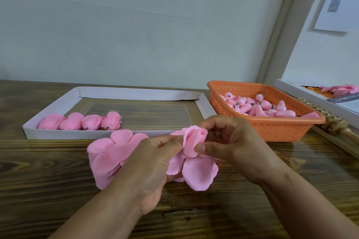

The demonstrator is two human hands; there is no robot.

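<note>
A half-wrapped pink rose is held above the wooden table, its inner petals rolled into a bud and looser petals hanging below. My left hand pinches a petal on the bud's left side. My right hand grips the bud from the right, thumb pressed on its lower part. A stack of loose pink petal sheets lies on the table just left of my left hand. Several finished pink roses lie in a row in the white cardboard tray.
An orange perforated basket at the right holds several pink bud cores with short stems. A white box with more pink pieces sits at the far right edge, beside a woven rope-like strip. A wall stands behind the table.
</note>
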